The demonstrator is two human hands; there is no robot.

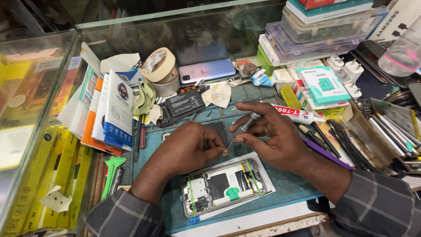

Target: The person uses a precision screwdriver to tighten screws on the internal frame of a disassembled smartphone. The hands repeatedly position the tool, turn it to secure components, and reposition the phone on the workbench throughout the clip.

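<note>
Above the opened phone [223,184], right hand [274,140] grip closed on screwdriver [248,121]; left hand [188,147] grip pinching a small part.

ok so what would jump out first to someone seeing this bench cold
Two hands meet at the centre of the teal work mat: the right hand grips a slim grey metal screwdriver, the left hand pinches a small dark flat part. Just below them lies an opened silver phone with green bands. Clutter rings it, including a beige tape roll at upper left.
</note>
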